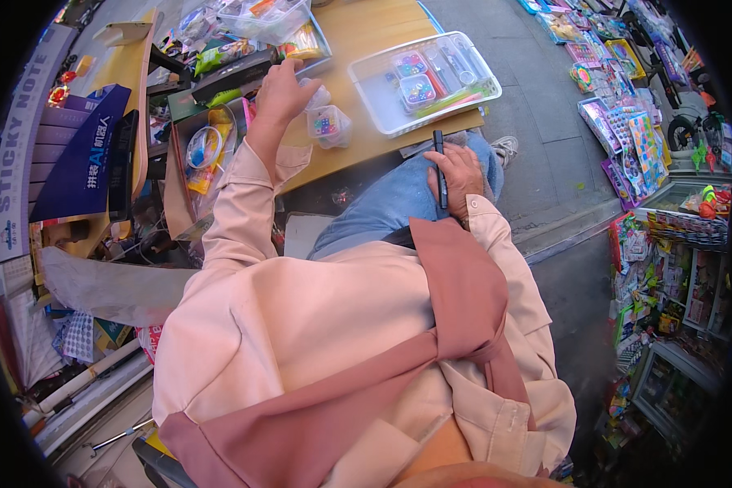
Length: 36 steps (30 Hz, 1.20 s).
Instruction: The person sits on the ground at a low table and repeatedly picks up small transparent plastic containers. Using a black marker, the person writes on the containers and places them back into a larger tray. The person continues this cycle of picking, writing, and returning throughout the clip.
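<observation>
My left hand (283, 91) is over the left part of the wooden table, thumb and fingers apart, with nothing seen between them. Close beside it on the table are small clear plastic boxes (328, 125), at least one with colourful dice. My right hand (463, 174) rests on my jeans, holding a black marker pen (441, 168). A white plastic basket (372, 113) at the table's right end holds two clear boxes of dice (417, 89), clear packages and green-yellow strips.
A clear bin (268, 24) of small packets stands at the back left. Left of my left hand are a long black box (232, 78) and an open cardboard box (180, 177) with yellow packets. Packaged toys (622, 134) lie on the paving at right.
</observation>
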Each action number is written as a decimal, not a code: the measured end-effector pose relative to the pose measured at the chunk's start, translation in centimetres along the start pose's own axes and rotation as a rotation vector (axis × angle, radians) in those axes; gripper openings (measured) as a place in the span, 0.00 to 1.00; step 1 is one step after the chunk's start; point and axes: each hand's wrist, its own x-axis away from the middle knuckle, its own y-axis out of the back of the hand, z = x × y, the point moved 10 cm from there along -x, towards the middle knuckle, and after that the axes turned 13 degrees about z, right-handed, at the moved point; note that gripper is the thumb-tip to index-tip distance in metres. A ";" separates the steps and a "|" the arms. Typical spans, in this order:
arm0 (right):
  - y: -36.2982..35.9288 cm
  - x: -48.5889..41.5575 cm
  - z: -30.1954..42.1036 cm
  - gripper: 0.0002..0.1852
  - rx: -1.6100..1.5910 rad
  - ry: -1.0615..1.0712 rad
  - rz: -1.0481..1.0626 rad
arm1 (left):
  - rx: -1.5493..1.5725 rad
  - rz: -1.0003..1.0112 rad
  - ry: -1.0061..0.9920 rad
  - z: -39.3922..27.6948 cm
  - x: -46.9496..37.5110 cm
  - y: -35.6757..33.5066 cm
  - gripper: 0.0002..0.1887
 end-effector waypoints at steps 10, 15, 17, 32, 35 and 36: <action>0.1 0.1 -0.2 0.18 0.005 -0.011 0.005 | -0.050 0.131 0.103 -0.2 0.0 -0.5 0.30; 0.1 0.0 0.0 0.18 -0.005 -0.020 0.012 | -0.247 0.119 -0.025 -2.0 -0.7 -1.7 0.23; 0.3 0.1 -0.1 0.18 -0.002 -0.024 -0.001 | -0.210 0.084 -0.052 -2.1 -0.4 -2.1 0.21; -0.1 0.3 -0.6 0.18 -0.030 -0.046 0.018 | -0.398 0.268 0.000 -6.0 -0.7 -6.7 0.31; -0.1 0.3 -0.6 0.18 -0.027 -0.036 0.018 | -0.297 0.115 0.031 -5.0 -1.2 -2.6 0.31; -0.2 0.3 -0.6 0.18 -0.023 -0.040 0.023 | -0.259 0.038 0.041 -4.8 -1.2 -1.3 0.31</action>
